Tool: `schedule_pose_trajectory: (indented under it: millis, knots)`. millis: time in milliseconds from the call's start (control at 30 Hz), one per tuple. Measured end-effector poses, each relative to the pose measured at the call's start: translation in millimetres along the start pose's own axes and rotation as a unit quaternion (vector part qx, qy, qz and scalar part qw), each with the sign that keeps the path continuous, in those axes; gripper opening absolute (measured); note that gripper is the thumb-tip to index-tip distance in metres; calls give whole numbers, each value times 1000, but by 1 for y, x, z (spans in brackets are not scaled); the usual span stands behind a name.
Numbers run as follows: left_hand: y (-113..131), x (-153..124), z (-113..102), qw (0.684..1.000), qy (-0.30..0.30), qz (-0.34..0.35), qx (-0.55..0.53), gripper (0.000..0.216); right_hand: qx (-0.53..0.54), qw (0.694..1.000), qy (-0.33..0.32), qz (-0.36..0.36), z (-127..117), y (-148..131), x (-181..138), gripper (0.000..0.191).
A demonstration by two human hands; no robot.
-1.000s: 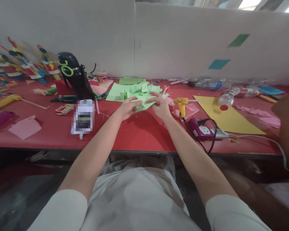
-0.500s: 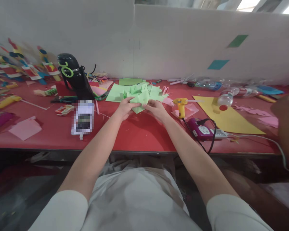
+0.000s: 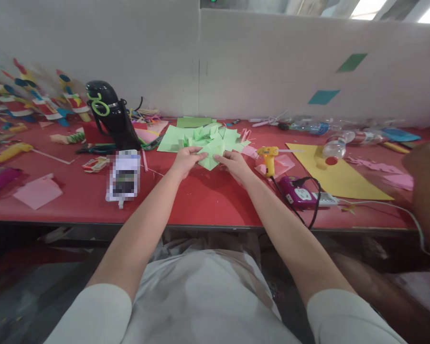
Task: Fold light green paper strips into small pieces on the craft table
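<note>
Both hands hold one folded piece of light green paper [image 3: 210, 157] above the red table. My left hand [image 3: 187, 160] pinches its left side, thumb on top. My right hand [image 3: 233, 163] grips the right side in the same way. Just behind the folded paper lies a pile of light green folded paper pieces [image 3: 206, 132] on a flat green sheet [image 3: 169, 137]. To the right of my right hand a yellow glue gun [image 3: 270, 162] rests over pink paper [image 3: 285, 164].
Left are a black bottle [image 3: 111, 117] and a phone [image 3: 124, 174]. A purple power strip [image 3: 296, 192] with cables, a yellow sheet [image 3: 347, 177] and plastic bottles [image 3: 335, 148] lie right. Another person's arm [image 3: 424, 191] is at the right edge. A wall [image 3: 272, 67] stands behind.
The folded green paper has tilted and turned a little between my fingers, dipping slightly lower. Both hands stay in nearly the same place.
</note>
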State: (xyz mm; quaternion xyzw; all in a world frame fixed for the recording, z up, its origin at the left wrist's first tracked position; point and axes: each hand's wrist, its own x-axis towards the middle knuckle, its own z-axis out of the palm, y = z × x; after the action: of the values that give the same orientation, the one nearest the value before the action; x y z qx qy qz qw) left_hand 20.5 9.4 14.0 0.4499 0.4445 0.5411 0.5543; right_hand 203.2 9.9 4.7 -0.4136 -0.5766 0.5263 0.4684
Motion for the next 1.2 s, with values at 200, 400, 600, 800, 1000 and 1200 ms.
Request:
schedule_pose_trajectory:
  millis: [200,400,600,800,1000,1200]
  knots:
    - [0,1,-2,1000,-7,-5,2,25,-7,1000,3,-6,-2,5,2,33]
    - [1,3,-5,1000,-10,3,3,19,-19,1000,9,-9,-2,2,1,37]
    - [-1,6,-6,1000,-4,2,-3,15,-27,1000,2,-12,-3,5,1,39]
    - [-1,5,-4,1000,15,22,5,13,-48,998,11,-35,-4,7,4,41]
    - [1,4,-7,997,-46,58,18,26,-19,998,13,-59,-5,-6,-3,37]
    - [1,0,-5,987,-89,101,91,26,75,995,24,-55,-3,-10,-3,43]
